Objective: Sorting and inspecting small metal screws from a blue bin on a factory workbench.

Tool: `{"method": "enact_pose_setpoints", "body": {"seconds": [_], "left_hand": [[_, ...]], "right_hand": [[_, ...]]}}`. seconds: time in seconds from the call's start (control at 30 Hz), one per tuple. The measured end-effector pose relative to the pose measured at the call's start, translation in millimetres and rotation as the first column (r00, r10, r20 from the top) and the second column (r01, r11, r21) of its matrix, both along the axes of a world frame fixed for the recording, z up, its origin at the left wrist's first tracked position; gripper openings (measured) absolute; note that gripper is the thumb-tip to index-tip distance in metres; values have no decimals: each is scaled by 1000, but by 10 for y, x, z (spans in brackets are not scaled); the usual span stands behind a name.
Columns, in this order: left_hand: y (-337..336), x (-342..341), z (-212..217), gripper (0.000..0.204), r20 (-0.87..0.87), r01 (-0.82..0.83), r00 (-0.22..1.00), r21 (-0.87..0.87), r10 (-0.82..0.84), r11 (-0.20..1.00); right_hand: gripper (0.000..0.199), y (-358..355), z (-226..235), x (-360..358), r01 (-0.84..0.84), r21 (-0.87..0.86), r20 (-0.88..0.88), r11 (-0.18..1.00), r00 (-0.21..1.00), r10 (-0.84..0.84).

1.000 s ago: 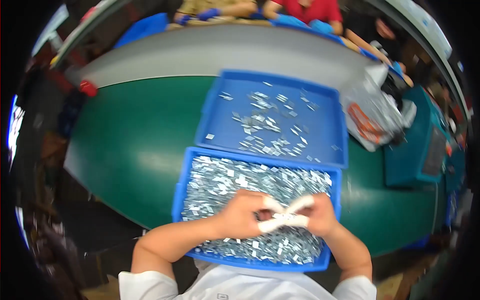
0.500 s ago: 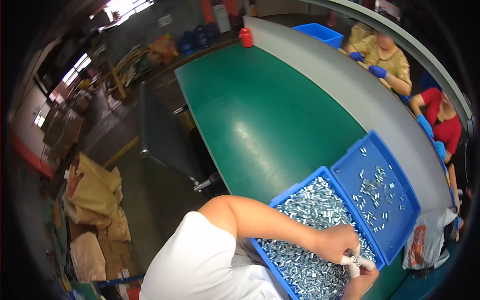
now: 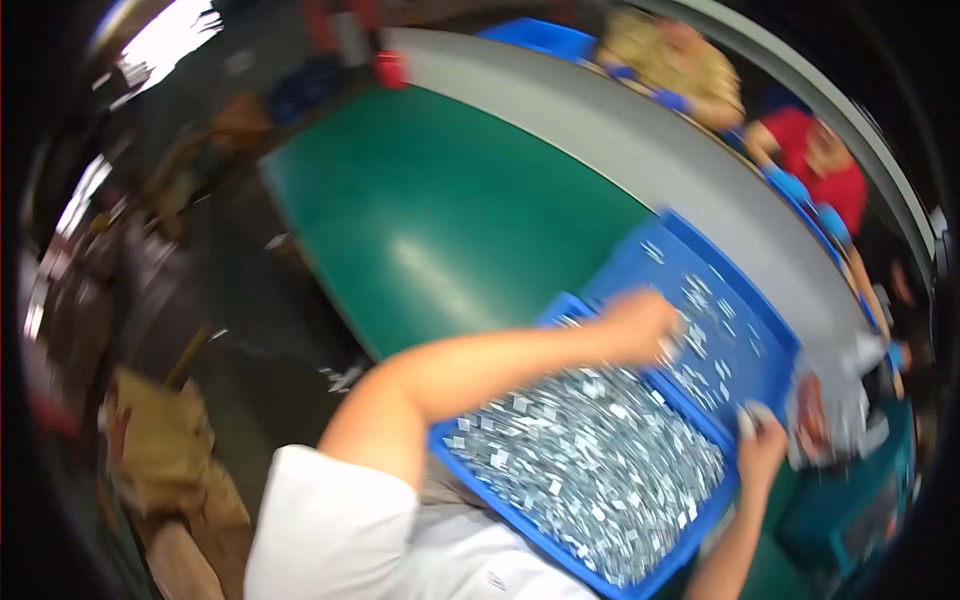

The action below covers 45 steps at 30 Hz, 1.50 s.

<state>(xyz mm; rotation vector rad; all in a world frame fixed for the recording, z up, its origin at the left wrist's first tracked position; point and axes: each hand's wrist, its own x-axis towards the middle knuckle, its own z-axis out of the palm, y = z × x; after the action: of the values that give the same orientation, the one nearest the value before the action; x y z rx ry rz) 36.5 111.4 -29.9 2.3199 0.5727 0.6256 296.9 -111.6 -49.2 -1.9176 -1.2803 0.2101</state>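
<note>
Left arm enters from lower left, white sleeve (image 3: 325, 515) at the upper arm, elbow bent and pushed outward; forearm runs nearly level across the filled blue tray (image 3: 690, 530). Left hand (image 3: 640, 325) hangs over the near part of the second blue tray (image 3: 610, 275), back of the hand up, fingers curled toward the scattered pieces; motion blur there, cannot tell whether the fingers are together or clamped on anything. Right forearm rises steeply from the lower edge; right hand (image 3: 764, 447) just beyond the right-hand ends of both trays, fingers bent, whitish covering on the fingertips; cannot tell whether it grips something small. Hands well apart from each other. Silvery metal pieces (image 3: 590, 460) lie heaped across the filled tray; a far thinner scatter lies in the second tray, which sits against its far side. Both trays on the green counter (image 3: 420, 200), grey partition (image 3: 540, 115) along its far edge. Grey-white plastic bag (image 3: 835, 410) near the right hand, teal box (image 3: 850, 505) below it. Red container (image 3: 391, 70) at the counter's far left corner. Across the partition, two co-workers, tan shirt (image 3: 690, 65) and red shirt (image 3: 825, 175), both in blue gloves.
</note>
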Motion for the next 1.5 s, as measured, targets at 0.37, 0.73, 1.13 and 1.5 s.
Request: {"method": "enact_pose_setpoints", "body": {"seconds": [0.37, 0.73, 1.13, 1.5], "left_hand": [[187, -248, -88, 29, -14, -107, 994, 43, 108, 993], [-909, -769, 379, 37, -323, 452, 854, 74, -408, 889], [-1135, -852, 301, 46, -414, 519, 794, 82, -444, 851], [-1152, -838, 355, 40, -402, 564, 760, 18, -511, 825]], "right_hand": [[16, -119, 265, -367, 49, 138, 59, 989, 997, -57], [40, -583, 707, -1270, -323, -388, 103, 863, 916, 389], [42, -709, 675, -1394, -230, -472, 139, 851, 934, 329], [34, -671, 691, -1433, -184, -422, 171, 888, 945, 277]]}}
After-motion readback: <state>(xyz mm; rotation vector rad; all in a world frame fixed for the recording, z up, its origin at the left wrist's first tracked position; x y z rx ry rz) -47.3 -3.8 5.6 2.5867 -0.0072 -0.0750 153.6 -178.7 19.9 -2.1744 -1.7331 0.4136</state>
